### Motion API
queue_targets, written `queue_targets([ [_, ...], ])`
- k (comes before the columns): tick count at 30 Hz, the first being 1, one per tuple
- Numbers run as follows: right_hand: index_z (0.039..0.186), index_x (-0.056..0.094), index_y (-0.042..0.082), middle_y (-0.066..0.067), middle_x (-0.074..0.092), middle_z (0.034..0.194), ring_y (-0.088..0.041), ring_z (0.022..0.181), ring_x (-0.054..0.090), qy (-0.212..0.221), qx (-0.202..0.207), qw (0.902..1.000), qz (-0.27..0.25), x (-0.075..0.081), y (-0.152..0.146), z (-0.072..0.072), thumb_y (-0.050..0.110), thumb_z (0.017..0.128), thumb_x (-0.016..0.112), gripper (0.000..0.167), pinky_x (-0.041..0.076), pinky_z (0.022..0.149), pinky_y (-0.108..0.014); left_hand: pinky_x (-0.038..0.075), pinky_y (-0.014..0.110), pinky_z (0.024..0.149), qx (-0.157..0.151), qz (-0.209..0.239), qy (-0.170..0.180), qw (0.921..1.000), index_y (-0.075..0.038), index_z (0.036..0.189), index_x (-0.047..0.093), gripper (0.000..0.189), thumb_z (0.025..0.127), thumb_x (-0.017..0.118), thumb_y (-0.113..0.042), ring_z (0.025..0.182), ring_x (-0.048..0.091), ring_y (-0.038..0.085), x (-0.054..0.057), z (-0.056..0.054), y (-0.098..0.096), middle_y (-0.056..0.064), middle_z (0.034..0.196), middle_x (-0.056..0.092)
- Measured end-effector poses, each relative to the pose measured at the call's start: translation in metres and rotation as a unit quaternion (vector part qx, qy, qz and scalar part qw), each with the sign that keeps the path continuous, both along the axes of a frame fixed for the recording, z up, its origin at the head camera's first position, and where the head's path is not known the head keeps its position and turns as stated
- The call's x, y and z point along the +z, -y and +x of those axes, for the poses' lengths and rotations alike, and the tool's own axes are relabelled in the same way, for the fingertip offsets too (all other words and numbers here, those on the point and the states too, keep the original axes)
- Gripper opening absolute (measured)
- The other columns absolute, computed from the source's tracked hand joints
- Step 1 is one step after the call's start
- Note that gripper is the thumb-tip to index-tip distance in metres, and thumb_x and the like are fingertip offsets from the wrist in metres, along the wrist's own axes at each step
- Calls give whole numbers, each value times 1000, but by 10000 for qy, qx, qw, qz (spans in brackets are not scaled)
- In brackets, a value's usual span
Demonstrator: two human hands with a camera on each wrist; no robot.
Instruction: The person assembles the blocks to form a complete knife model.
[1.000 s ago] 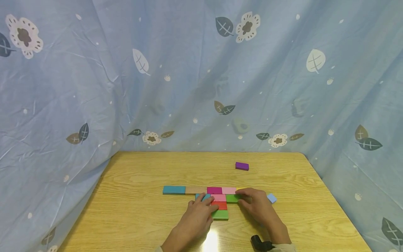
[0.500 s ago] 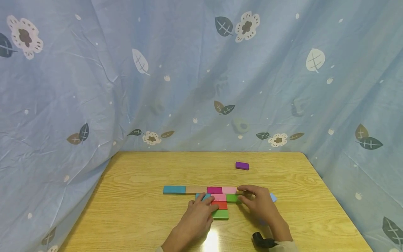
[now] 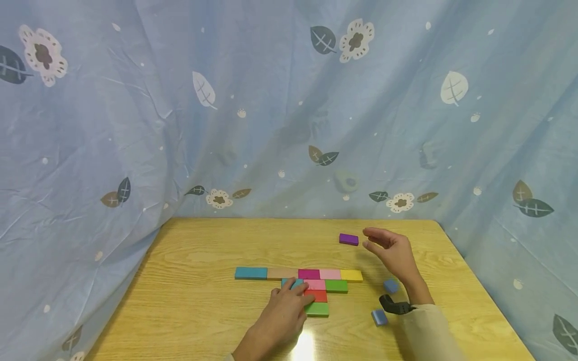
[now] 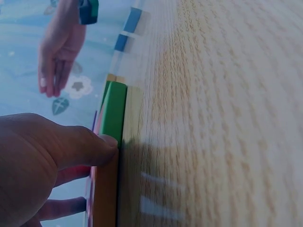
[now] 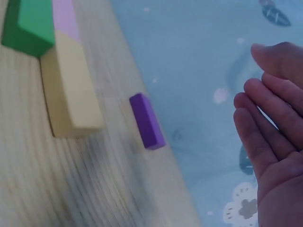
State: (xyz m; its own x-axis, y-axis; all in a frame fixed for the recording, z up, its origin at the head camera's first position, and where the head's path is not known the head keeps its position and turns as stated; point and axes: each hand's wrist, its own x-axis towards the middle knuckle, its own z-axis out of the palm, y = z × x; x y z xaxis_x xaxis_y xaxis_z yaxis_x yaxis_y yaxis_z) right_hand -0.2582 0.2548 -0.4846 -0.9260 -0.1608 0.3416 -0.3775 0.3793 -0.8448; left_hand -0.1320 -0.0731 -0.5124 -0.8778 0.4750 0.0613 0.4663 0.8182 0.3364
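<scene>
My left hand (image 3: 282,312) rests on the near left part of a flat layout of coloured wooden blocks, fingers spread over the blue and red (image 3: 319,296) ones. In the left wrist view its thumb presses the side edge where a green block (image 4: 114,111) meets an orange block (image 4: 105,194). My right hand (image 3: 394,251) is raised with nothing in it, fingers extended and thumb apart, just right of a purple block (image 3: 348,239) lying alone at the back. A yellow block (image 3: 352,276) ends the far row at the right, beside a pink block (image 3: 330,274).
The far row begins with a long blue block (image 3: 251,273) and a tan block (image 3: 282,274). Two small light-blue blocks (image 3: 391,286) lie right of the layout, near my right forearm. A patterned curtain (image 3: 271,125) hangs behind the wooden table (image 3: 189,311).
My right hand has let go of the yellow block at the row's end and moved back and right, beside the purple block. The left hand has stayed on the blocks.
</scene>
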Motion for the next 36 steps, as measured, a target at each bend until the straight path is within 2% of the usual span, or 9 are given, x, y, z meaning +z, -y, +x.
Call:
queue_targets([
  [4, 140, 73, 2, -27, 71, 141, 10, 115, 70, 308, 40, 9995, 37, -5, -5, -14, 16, 103, 79, 40, 59, 95, -11, 58, 73, 102, -20, -12, -10, 10000, -28, 137, 78, 40, 100, 75, -13, 150, 53, 45, -1, 1, 0, 4, 158, 64],
  [11, 138, 73, -2, -29, 72, 138, -16, 121, 77, 522, 168, 9985, -15, -19, -7, -37, 15, 102, 80, 41, 60, 95, -13, 57, 73, 104, 62, -71, 79, 9999, -29, 137, 77, 39, 100, 77, -14, 152, 51, 45, -3, 1, -4, 3, 159, 63],
  [16, 136, 73, -4, -28, 74, 134, -7, 112, 78, 676, 169, 9976, 0, -31, -8, -50, 16, 101, 82, 42, 60, 93, -12, 57, 74, 104, 67, 13, 45, 10000, -28, 137, 77, 40, 100, 76, -13, 151, 52, 45, -3, 1, -4, 4, 159, 63],
  [19, 135, 74, -4, -27, 75, 133, -10, 111, 78, 764, 138, 9970, 34, -36, -8, -54, 14, 100, 82, 41, 59, 93, -12, 56, 75, 104, 40, 102, 47, 9999, -27, 137, 78, 41, 100, 74, -11, 151, 52, 46, -3, 2, -4, 4, 159, 63],
  [25, 136, 73, -5, -27, 75, 134, -36, 120, 77, 798, 222, 9965, 144, -47, -10, -62, 11, 99, 83, 41, 58, 93, -10, 56, 74, 104, 75, 115, 35, 9999, -28, 136, 78, 41, 99, 73, -10, 151, 51, 45, -4, 3, -4, 3, 159, 63],
  [27, 135, 73, -5, -27, 75, 134, -42, 122, 75, 787, 243, 9964, 196, -51, -10, -65, 10, 99, 83, 41, 57, 93, -10, 56, 73, 104, 93, 96, 22, 9999, -29, 136, 78, 41, 99, 73, -11, 151, 52, 44, -4, 4, -4, 3, 159, 63],
  [36, 134, 75, -4, -25, 76, 132, -43, 122, 75, 727, 223, 9962, 435, -56, -7, -68, 6, 96, 84, 40, 57, 92, -8, 55, 74, 106, 95, 82, 53, 9999, -28, 137, 78, 42, 100, 73, -10, 152, 51, 45, 0, 5, -2, 4, 159, 62],
])
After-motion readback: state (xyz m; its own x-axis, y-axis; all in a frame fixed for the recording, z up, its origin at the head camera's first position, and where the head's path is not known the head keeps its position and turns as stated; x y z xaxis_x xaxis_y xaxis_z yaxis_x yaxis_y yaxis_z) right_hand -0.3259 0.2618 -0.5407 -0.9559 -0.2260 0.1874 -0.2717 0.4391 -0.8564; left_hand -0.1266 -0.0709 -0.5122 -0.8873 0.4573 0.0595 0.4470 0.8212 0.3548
